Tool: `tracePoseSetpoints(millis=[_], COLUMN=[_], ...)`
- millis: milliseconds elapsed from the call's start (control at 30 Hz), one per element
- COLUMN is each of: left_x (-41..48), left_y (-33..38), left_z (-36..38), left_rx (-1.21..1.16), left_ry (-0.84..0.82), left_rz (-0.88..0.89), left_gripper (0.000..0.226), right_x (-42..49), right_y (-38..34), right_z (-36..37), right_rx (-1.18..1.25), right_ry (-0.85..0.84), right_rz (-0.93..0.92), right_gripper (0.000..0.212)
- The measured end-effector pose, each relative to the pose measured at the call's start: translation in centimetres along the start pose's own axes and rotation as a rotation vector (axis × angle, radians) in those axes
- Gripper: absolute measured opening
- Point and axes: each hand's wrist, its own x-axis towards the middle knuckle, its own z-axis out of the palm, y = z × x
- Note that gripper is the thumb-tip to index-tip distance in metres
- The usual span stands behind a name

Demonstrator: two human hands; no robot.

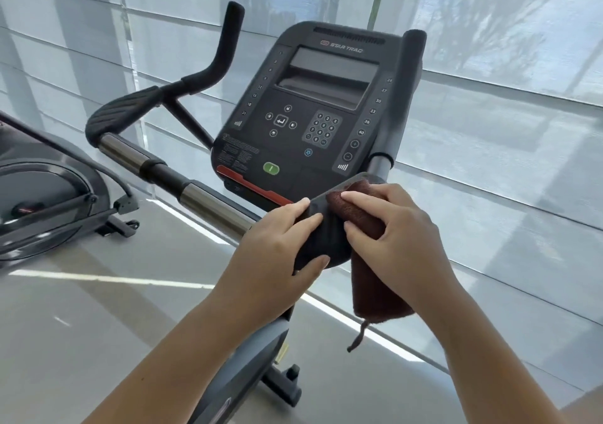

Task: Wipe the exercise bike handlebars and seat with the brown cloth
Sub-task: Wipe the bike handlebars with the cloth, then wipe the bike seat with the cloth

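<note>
The exercise bike's handlebars run from a black elbow pad at the left, along a chrome and black bar, to a second black pad in the middle of the view. My left hand grips that near pad, fingers curled over its top and thumb under its edge. My right hand holds the brown cloth bunched against the pad's right side. The cloth's tail and a loop cord hang below. The seat is out of view.
The black console with screen and keypad stands just behind my hands. Upright black grips rise on either side of it. Another exercise machine sits at the left on the glossy floor. Sheer window blinds fill the background.
</note>
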Motion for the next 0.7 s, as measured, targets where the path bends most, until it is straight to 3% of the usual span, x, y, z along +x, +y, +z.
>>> tracePoseSetpoints(millis=[400, 700], left_x=[-13.9, -25.0], left_y=[-3.1, -4.9], left_z=[-6.8, -12.3], left_rx=[0.187, 0.262], left_ry=[-0.097, -0.049], left_rz=[-0.076, -0.201], left_gripper=[0.046, 0.043], right_x=[-8.9, -16.5], right_y=[-9.2, -17.2], right_z=[4.1, 7.4], right_rx=[0.150, 0.348], right_ry=[-0.035, -0.120], right_rz=[-0.050, -0.092], right_gripper=[0.039, 0.043])
